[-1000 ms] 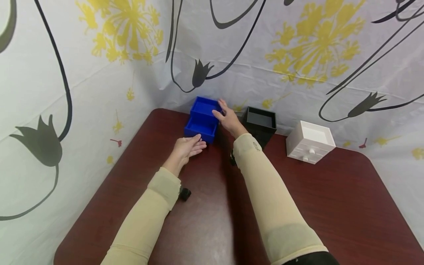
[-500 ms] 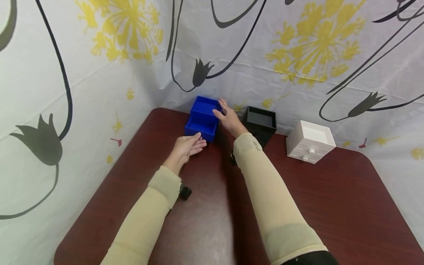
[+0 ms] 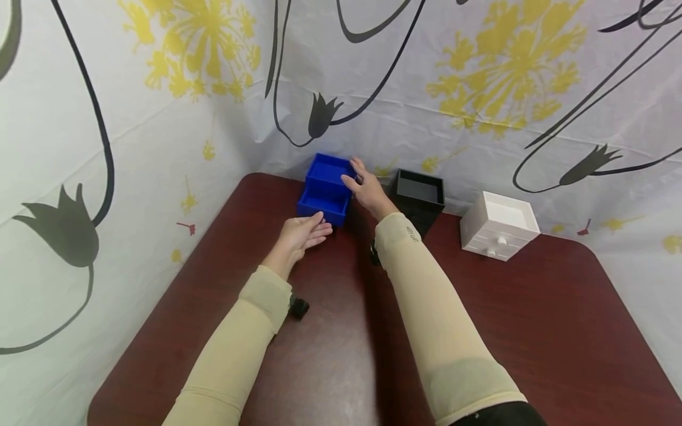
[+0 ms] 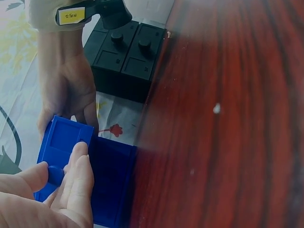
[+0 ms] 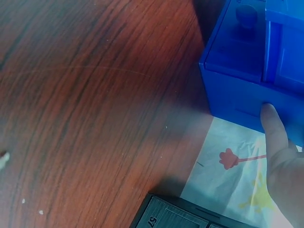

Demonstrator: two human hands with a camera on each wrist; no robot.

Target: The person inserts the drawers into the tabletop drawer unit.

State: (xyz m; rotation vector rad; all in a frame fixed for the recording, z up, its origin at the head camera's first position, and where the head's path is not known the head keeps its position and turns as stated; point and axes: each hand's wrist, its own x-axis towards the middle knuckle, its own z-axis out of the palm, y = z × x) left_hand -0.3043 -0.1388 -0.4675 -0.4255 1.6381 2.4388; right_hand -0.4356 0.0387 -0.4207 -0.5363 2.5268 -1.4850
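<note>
A small blue drawer box (image 3: 331,170) stands in the far left corner of the table, its upper drawer (image 3: 324,199) pulled out toward me. At the drawer's front is my left hand (image 3: 298,238); the left wrist view has its thumb and fingers pinching the round blue knob (image 4: 56,175). My right hand (image 3: 369,192) braces the box's right side with extended fingers. In the right wrist view one fingertip (image 5: 269,110) presses that side wall, and the lower knob (image 5: 246,16) stands free on the closed lower drawer.
Right of the blue box stands a black drawer box (image 3: 420,190), partly behind my right forearm. Farther right is a white drawer box (image 3: 501,228) with round knobs. A patterned cloth (image 3: 383,89) hangs behind and left of the dark red table (image 3: 533,331).
Hardly anything differs: both hands keep their places on the blue box and the drawer stays out. The whole head view has shifted very slightly.
</note>
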